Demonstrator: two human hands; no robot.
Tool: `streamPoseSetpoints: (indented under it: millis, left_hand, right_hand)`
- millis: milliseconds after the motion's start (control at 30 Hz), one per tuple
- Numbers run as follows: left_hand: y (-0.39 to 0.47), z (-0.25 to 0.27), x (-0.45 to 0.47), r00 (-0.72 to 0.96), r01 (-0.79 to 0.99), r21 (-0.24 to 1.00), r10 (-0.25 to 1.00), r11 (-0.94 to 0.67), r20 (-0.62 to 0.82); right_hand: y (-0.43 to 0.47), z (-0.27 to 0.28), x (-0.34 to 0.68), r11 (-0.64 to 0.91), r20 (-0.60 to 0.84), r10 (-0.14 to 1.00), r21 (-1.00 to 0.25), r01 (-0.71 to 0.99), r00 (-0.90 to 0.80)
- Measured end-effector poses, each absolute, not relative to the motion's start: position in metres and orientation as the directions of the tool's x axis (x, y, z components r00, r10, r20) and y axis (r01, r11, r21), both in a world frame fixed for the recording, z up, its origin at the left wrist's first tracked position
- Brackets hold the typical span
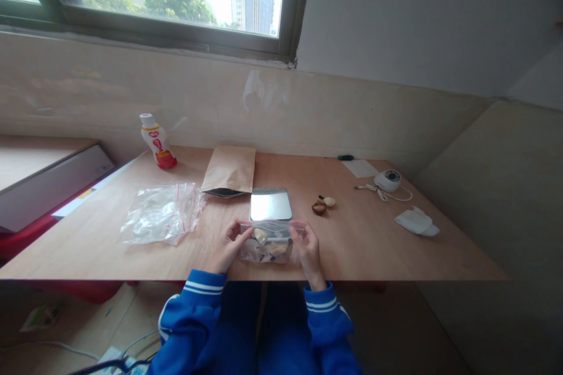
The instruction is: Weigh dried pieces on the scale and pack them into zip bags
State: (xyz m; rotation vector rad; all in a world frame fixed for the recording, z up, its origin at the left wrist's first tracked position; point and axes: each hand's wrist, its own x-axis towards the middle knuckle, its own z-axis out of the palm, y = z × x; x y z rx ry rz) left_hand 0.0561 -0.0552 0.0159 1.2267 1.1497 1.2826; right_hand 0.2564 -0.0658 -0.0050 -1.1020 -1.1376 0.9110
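Between my two hands is a clear zip bag (269, 255) with several pale and brown dried pieces inside, perhaps mushrooms. My left hand (229, 244) pinches its upper left corner, and my right hand (309, 251) pinches the upper right corner. The bag is close to the table's front edge. Just beyond it lies a flat scale with a shiny top (271, 205). A few loose dried pieces (320, 206), brown and cream, rest on the wood to the right of the scale.
A brown paper pouch (231, 169) lies behind the scale, its mouth facing me. Flat clear zip bags (158, 214) are spread at left, near a red-and-white bottle (158, 143). At right are a white round device with a cable (387, 180), a crumpled white tissue (417, 221) and a screwdriver (346, 157).
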Motion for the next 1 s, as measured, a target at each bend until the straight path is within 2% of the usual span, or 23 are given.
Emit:
streamPoseSetpoints:
  millis: [200,500,767,1000]
  left_hand:
    - [-0.055,0.018,0.055,0.004,-0.064,0.996,0.998,-0.058,0.059]
    - [-0.055,0.019,0.053,0.006,0.008,0.999,0.999,-0.050,0.050]
    - [-0.054,0.011,0.051,0.000,-0.036,0.999,1.000,-0.022,0.022]
    - [-0.053,0.008,0.052,-0.031,-0.042,0.999,0.999,0.015,-0.016]
  right_hand:
    - [-0.066,-0.005,0.257,0.214,0.212,0.958,-0.977,0.012,0.190]
    - [-0.069,0.002,0.257,0.281,0.284,0.944,-0.959,0.042,0.168]
    - [-0.065,-0.004,0.256,0.214,0.217,0.948,-0.976,0.038,0.232]
    - [-0.064,-0.008,0.257,0.256,0.273,0.924,-0.962,0.095,0.269]
